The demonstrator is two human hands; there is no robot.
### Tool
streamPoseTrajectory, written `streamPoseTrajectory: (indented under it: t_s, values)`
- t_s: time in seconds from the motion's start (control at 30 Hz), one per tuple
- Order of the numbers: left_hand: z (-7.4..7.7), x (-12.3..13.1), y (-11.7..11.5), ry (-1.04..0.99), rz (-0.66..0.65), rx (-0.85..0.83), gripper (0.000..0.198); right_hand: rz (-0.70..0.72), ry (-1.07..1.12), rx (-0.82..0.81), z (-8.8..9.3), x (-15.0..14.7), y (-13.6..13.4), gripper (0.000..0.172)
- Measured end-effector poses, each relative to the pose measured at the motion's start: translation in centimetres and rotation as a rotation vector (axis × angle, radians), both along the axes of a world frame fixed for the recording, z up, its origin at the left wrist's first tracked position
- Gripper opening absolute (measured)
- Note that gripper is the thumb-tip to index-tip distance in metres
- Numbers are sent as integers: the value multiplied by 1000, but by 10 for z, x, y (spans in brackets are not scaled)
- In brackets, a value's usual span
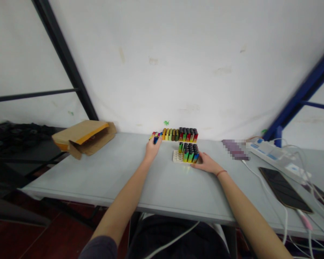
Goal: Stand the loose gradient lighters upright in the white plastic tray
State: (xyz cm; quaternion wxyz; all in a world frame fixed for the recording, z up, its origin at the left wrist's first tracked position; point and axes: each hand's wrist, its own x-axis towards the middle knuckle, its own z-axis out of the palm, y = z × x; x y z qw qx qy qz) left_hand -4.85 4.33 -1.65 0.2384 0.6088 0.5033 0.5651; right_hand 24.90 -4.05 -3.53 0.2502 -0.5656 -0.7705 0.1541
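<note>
My left hand [152,148] is closed round a blue lighter [156,139] at the left end of a row of coloured lighters [180,134] that lies along the wall. In front of that row stands a white tray [176,157] partly filled with upright lighters [189,152]. My right hand [206,163] rests on the grey table [102,176] against the tray's right side, fingers curled at its edge.
An open cardboard box [83,138] lies at the table's back left. To the right are a white power strip [270,152], white cables [261,183] and a dark phone [284,189]. A white wall stands directly behind the table.
</note>
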Motion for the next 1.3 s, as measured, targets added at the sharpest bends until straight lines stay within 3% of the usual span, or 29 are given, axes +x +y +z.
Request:
streamPoseTrajectory:
  t_s: [0.2,0.33,0.57,0.83,1.3]
  values:
    - [16,7,-21,443,137,-93,36,-1,-27,-9,-1,1,1,57]
    - [19,14,-26,576,160,-122,33,-6,-20,-17,-1,1,0,57]
    - [16,16,-28,653,129,-117,37,-3,-20,-20,1,0,0,57]
    - [13,15,-21,738,195,-185,34,-6,1,4,-2,2,0,56]
    - [16,9,-18,681,240,-220,36,4,-17,0,-3,3,1,56]
